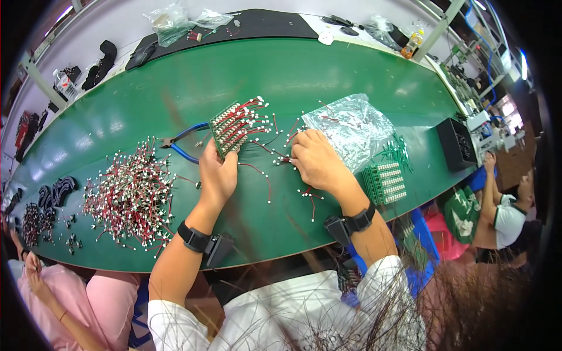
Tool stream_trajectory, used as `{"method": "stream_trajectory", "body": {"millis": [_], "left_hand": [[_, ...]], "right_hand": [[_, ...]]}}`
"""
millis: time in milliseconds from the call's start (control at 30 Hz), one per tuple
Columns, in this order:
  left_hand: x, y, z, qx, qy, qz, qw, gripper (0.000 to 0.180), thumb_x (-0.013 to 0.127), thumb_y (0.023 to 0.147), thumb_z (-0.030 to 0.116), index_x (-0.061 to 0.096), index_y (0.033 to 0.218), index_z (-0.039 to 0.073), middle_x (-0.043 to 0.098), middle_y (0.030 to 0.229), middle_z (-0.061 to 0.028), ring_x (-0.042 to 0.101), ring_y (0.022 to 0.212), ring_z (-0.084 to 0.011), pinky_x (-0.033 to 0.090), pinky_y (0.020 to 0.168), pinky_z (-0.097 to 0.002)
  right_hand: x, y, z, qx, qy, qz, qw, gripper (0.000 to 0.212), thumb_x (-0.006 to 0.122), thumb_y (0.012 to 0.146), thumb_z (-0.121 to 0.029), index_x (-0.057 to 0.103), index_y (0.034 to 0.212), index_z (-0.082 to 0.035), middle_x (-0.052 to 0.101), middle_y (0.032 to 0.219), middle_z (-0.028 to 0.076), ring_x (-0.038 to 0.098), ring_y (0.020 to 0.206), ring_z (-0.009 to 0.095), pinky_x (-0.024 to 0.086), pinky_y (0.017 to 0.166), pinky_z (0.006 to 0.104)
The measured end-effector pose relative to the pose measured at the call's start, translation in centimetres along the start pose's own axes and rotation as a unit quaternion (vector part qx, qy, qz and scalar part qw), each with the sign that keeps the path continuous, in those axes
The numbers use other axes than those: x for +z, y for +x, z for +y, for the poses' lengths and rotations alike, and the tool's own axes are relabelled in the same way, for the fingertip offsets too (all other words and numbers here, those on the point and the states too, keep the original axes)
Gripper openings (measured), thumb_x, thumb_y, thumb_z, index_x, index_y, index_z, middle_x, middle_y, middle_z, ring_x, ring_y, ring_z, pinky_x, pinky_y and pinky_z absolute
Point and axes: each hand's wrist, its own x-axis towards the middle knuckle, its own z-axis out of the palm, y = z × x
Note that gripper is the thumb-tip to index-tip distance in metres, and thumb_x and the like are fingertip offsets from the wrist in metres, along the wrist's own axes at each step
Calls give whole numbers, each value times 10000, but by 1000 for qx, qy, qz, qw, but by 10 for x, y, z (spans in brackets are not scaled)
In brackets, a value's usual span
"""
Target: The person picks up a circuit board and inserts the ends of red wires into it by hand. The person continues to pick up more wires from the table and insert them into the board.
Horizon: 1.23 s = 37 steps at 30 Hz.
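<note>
My left hand (218, 174) grips the lower edge of a green circuit board panel (227, 136), tilted up off the table. Rows of red wire leads with white connectors stick out from its right side. To the right, my right hand (319, 158) is closed, its fingertips at a small bunch of wire leads (283, 159); the fingers partly hide them. Loose leads lie between and below my hands. Blue-handled pliers (186, 154) rest just left of the panel. Beyond my right hand spreads a clear plastic bag (357, 126), with more green panels (386, 183) stacked nearby.
A large heap of red and black wire leads (132, 196) covers the table (257, 64) at left. Farther left are black curved parts (58, 192). A black box (456, 144) stands at the right edge. People sit at left (76, 298) and right (509, 219).
</note>
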Motion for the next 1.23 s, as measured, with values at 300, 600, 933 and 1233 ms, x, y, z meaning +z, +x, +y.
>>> {"method": "stream_trajectory", "body": {"millis": [300,600,933,1233], "left_hand": [[-3,2,-3,16,0,8,1000,332,496,894,-64,537,1221,-28,625,1189,-75,603,1082,-153,487,975,-326],[0,0,-3,13,-31,5,999,386,457,880,-79,519,1257,-26,614,1206,-77,601,1099,-163,479,991,-329],[0,1,-5,-9,-31,8,999,411,454,869,-82,512,1273,-24,619,1203,-76,609,1074,-155,483,980,-317],[6,-3,2,-23,-77,14,997,339,526,882,-64,556,1219,-42,629,1168,-71,589,1075,-147,458,967,-304]], "right_hand": [[8,7,17,186,545,131,807,70,520,971,-78,498,1005,-21,602,882,93,606,797,154,486,708,297],[-3,10,20,191,637,96,741,195,490,985,-75,521,1153,18,654,905,101,621,807,135,507,756,280],[2,11,23,191,696,85,686,138,471,987,-112,515,1094,-36,660,972,120,647,890,179,532,777,308],[8,8,28,166,688,18,706,215,529,971,-112,490,1178,-68,647,1103,159,639,965,202,487,872,338]]}}
